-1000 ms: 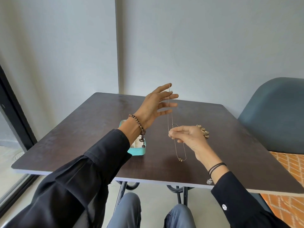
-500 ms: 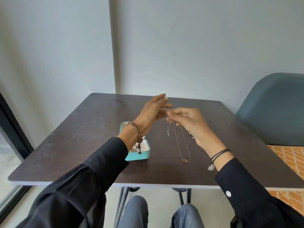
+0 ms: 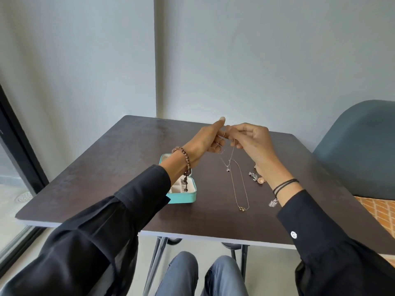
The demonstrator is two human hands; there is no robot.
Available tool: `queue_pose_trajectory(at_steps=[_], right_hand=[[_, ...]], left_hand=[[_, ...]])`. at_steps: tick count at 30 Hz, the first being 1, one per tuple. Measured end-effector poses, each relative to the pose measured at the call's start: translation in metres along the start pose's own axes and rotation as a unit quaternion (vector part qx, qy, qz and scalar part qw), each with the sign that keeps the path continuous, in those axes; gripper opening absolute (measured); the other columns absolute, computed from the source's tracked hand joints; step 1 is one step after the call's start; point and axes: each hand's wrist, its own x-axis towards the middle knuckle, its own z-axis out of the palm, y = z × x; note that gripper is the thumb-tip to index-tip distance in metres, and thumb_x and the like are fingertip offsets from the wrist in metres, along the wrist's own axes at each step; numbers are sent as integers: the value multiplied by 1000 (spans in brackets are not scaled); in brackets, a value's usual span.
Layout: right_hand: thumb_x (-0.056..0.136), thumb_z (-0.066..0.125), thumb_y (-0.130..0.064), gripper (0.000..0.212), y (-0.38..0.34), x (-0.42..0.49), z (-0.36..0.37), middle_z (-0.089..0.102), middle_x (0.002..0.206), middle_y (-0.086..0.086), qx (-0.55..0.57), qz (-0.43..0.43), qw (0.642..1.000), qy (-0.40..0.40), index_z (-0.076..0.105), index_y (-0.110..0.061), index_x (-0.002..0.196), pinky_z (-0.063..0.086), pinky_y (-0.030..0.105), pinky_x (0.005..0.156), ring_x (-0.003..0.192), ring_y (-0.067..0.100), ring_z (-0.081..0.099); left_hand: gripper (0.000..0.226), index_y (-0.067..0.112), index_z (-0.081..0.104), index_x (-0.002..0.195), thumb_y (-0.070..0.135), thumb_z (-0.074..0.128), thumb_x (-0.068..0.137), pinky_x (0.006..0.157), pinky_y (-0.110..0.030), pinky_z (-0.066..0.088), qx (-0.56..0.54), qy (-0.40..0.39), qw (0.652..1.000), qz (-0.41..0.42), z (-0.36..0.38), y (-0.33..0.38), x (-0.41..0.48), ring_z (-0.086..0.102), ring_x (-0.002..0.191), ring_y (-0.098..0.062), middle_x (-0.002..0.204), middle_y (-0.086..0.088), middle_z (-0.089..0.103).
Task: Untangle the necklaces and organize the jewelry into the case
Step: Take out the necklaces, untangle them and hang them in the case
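Observation:
Above the middle of the dark table (image 3: 106,174), my left hand (image 3: 205,139) and my right hand (image 3: 250,142) meet fingertip to fingertip and pinch thin necklace chains. A long gold necklace (image 3: 240,184) hangs from them, and its small gold pendant (image 3: 242,208) rests on the tabletop. A shorter chain with a dark pendant (image 3: 228,169) dangles beside it. The open teal jewelry case (image 3: 183,198), with pale compartments, stands under my left wrist, which partly hides it.
A small heap of loose jewelry (image 3: 257,177) lies on the table under my right wrist. A blue-grey chair (image 3: 359,146) stands at the right of the table. Walls close the far side, and a dark window frame runs at the left.
My right hand rose from the lower chain to meet my left hand, which came down a little. The chains hang lower, and the gold pendant still lies on the table.

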Motion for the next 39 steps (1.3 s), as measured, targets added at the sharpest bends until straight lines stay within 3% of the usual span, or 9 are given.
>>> queue_pose_trajectory(at_steps=[3,6,10,15,21,25,31,35,39], right_hand=[[90,77,-29,12,7,2,-5,73,72,3,2,3,1000,18,77,-20,83,51,17,65,65,7,62],[94,72,-25,10,13,5,-9,78,80,-6,17,35,999,6,75,-22,85,50,21,74,77,3,71],[98,67,-30,18,22,10,-11,79,91,3,88,95,991,-28,71,-13,94,54,34,91,92,18,77],[98,68,-33,24,25,12,-17,71,75,2,164,127,978,-33,73,-10,101,54,33,83,85,23,72],[99,64,-40,32,33,12,-22,64,67,1,170,141,974,-44,74,-11,108,54,39,88,71,16,65],[97,63,-50,39,39,5,-22,69,71,1,115,148,981,-49,75,-14,93,51,34,82,75,14,65],[95,56,-64,57,44,-3,-19,77,79,6,77,168,982,-48,72,-17,66,52,37,92,92,19,71],[92,70,-47,52,37,-4,-16,65,66,3,175,157,971,-50,60,-14,53,53,33,88,78,19,67],[90,76,-26,40,22,1,-14,56,63,2,352,159,922,-35,50,-12,63,56,27,82,76,20,66]], left_hand=[[69,0,73,104,54,30,105,73,-25,48,9,3,1000,-11,4,4,3,47,54,-13,68,0,55],[73,-5,72,109,54,28,105,75,-28,46,15,-3,1000,-19,8,5,6,46,53,-13,66,1,54],[63,7,70,92,55,31,104,72,-26,46,-6,-14,1000,-26,15,6,11,49,55,-13,66,1,59],[54,14,67,92,54,34,104,79,-30,46,-50,-20,998,-38,18,5,22,53,57,-12,66,5,58],[54,12,71,90,48,33,105,85,-32,47,-93,-10,994,-52,17,8,35,63,68,-16,66,2,59],[50,12,63,78,45,37,104,83,-33,49,-147,5,986,-78,17,11,39,65,70,-19,63,1,58],[49,5,65,79,44,44,101,70,-34,57,-191,13,978,-87,16,9,35,56,56,-19,63,-3,57],[48,8,63,76,44,44,102,48,-26,45,-187,11,979,-77,14,4,27,38,44,-13,60,0,50],[53,9,64,72,46,42,103,45,-24,38,-150,-4,987,-63,8,-2,18,32,43,-13,60,-1,48]])
